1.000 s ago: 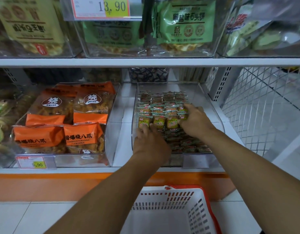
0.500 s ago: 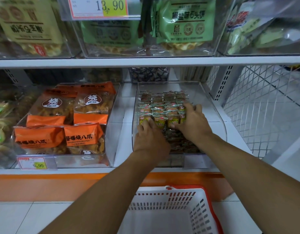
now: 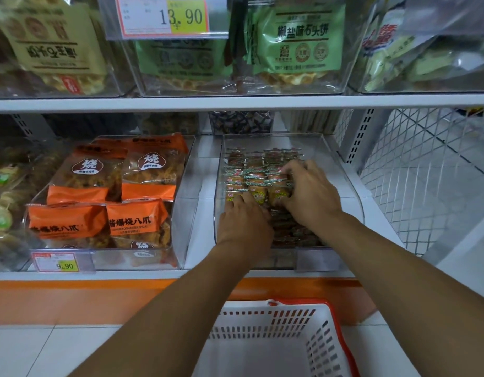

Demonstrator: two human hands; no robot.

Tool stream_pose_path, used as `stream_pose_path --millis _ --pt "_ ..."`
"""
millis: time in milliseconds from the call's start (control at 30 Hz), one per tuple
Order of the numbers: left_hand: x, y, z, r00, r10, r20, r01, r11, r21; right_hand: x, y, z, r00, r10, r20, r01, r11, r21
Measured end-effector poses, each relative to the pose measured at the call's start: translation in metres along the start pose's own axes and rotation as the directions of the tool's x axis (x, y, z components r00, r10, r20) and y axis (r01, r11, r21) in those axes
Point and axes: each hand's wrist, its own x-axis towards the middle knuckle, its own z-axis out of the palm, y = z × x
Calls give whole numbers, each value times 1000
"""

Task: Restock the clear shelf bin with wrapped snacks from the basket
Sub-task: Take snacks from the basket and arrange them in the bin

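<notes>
Your L hand and R hand are both inside the clear shelf bin, on the lower shelf's right side. L fingers lie on the front row of wrapped snacks; can't tell if they pinch any. R fingers curl over snacks at the pile's right edge, gripping them. Snacks sit in neat rows toward the bin's back. White basket w/ red rim sits on the floor below the bin.

Shop, price tags (13.90), stocked shelves
</notes>
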Motion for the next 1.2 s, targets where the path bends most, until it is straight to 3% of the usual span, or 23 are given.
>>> stream_pose_path --millis 67,133,233,433,500,633,800,900,1200 --pt "6 1 -3 1000 -13 6 13 1000 -26 3 -4 -4 979 -20 205 1 996 94" --pt "9 0 -6 999 -41 16 42 996 -77 2 -8 -5 910 -96 403 52 992 118" --pt "6 -1 -7 997 -67 41 71 990 -119 -7 -13 5 846 -227 483 231 972 51" --pt "-5 -6 -5 987 -87 137 99 992 -79 -7 -7 22 869 -313 383 337 942 7" --pt "-7 -7 -4 982 -97 163 115 988 -101 0 -5 17 886 -305 348 308 950 47" --pt "-11 -10 0 985 -60 159 75 993 -87 8 -7 19 969 -222 109 217 974 62" --pt "-12 -10 0 979 -21 204 17 1000 21 7 -5 27 992 -118 -37 121 987 104" --pt "-13 -8 -3 975 -10 222 -7 997 77 11 -4 26 997 -76 -21 78 990 114" --pt "-8 -9 0 960 5 281 -53 985 163 11 -4 37 990 -137 -45 141 985 95"
